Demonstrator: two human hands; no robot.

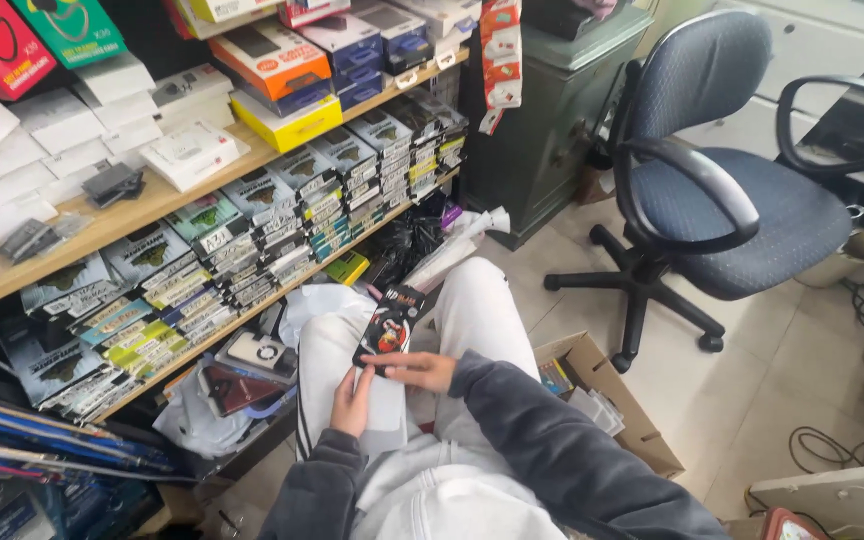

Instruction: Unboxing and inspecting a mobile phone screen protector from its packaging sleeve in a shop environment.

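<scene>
Left hand (pixel 352 402) and right hand (pixel 414 370) both grasp a flat black packet (pixel 390 326) over the lap, beside stocked shelves (pixel 252 230).

The pack (pixel 389 325) sits over the person's lap, between the left hand (pixel 351 403) below it and the right hand (pixel 414 370) at its lower edge. Left of the grip stand shelves (pixel 102 228) stacked with boxes. Right of it lies a cardboard box (pixel 612 395) on the floor, with a chair (pixel 722 190) beyond.
</scene>
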